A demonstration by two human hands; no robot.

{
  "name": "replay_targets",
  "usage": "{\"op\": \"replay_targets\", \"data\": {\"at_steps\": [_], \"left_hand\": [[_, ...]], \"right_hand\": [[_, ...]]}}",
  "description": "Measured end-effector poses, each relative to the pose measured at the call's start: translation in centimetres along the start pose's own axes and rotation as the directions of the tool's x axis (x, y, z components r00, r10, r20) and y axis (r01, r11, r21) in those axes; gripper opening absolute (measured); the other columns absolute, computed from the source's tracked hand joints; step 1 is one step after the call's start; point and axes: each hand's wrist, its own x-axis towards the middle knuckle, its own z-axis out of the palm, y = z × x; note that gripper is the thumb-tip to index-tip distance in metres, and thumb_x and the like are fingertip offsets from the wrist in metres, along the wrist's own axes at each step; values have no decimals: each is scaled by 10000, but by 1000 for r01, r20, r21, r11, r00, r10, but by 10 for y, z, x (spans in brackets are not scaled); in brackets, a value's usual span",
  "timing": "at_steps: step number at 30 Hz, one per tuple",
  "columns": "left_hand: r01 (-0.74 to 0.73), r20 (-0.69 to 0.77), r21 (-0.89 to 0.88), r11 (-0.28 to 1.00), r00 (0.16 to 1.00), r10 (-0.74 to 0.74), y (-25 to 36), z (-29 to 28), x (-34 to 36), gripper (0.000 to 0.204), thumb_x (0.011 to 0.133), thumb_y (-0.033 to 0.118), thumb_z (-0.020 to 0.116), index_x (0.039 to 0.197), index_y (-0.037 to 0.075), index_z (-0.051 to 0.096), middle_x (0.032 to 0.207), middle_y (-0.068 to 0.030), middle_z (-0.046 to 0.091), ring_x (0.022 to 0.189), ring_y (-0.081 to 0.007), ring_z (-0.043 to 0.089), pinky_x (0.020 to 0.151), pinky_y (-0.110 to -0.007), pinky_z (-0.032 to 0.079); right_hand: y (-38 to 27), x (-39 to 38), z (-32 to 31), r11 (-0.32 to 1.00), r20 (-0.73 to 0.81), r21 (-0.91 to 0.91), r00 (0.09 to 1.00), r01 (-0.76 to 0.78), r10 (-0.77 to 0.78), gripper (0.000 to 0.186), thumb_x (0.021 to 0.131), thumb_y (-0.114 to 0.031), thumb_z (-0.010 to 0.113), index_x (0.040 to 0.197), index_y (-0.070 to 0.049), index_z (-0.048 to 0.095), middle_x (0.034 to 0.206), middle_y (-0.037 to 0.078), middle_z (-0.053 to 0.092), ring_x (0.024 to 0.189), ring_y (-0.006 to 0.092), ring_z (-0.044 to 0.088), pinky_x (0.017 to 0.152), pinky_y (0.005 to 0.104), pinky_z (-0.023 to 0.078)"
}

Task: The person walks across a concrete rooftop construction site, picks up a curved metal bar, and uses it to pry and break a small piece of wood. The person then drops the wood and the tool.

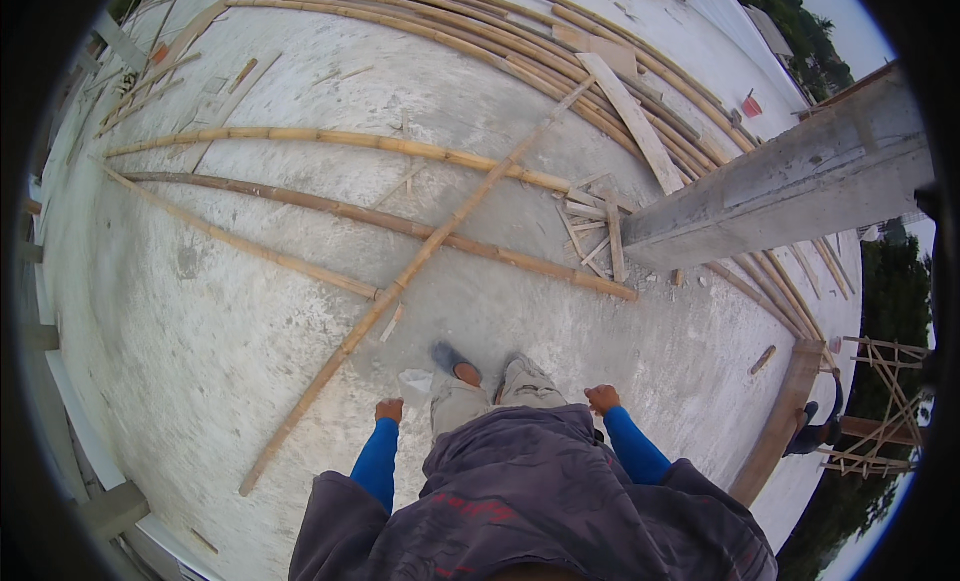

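One dark T-shirt's worn; left hand and right hand are curled narrow; two bamboo poles are crossed by one diagonal pole.

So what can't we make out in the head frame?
- Palms of the left hand and right hand, head view: hidden by the hands themselves, so a small held item can't be ruled out.
- Bamboo bundle, head view: the stretch behind the concrete column is hidden.
- Column's upper end, head view: cut off by the dark fisheye rim.
- Red object, head view: too small to identify.
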Motion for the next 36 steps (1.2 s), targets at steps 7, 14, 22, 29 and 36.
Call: {"op": "replay_targets", "data": {"at_steps": [7, 14, 22, 29, 36], "left_hand": [[-75, -24, -281, 957, 997, 71, 148, -6, -23, 417, 887, 384, 626, 1154, 64, 642, 983, -94, 669, 734, -225, 664, 586, -372, 536], [139, 358, -595, 791, 927, 107, 251, 87, -202, 854, 881, 701, 468, 1414, 35, 437, 1372, -214, 478, 1191, -371, 524, 951, -493, 439], [489, 598, -788, 374, 753, 276, 253, 190, -415, 956, 851, 785, 421, 1477, 66, 347, 1490, -222, 342, 1355, -375, 366, 1096, -527, 320], [435, 425, -898, 66, 817, 391, 275, 146, -504, 979, 866, 777, 402, 1527, 73, 248, 1561, -231, 244, 1438, -372, 252, 1150, -536, 253], [-167, 43, -961, 219, 695, 718, 230, 52, -513, 946, 906, 764, 275, 1503, 31, 307, 1529, -221, 330, 1392, -393, 352, 1126, -516, 295]], "right_hand": [[35, -39, 31, 962, -49, 225, 988, 152, -144, 439, 862, -415, 611, 906, 6, 726, 890, 197, 717, 885, 327, 687, 812, 423, 523], [-35, -149, -6, 566, -136, 287, 618, 773, -774, 748, 960, -477, 552, 1471, 23, 330, 1479, 275, 373, 1380, 405, 362, 1121, 449, 326], [27, -242, 10, 28, -163, 69, 39, 997, -986, 843, 947, -678, 312, 1512, -53, 282, 1566, 175, 268, 1451, 334, 238, 1177, 494, 190], [95, -210, 81, 177, -370, 104, 203, 979, -907, 788, 967, -651, 319, 1480, -55, 363, 1552, 185, 289, 1432, 355, 266, 1162, 500, 215], [105, -207, 160, 722, -30, 411, 801, 556, -598, 760, 982, -563, 384, 1346, 99, 466, 1379, 352, 438, 1260, 500, 439, 1050, 495, 379]]}}
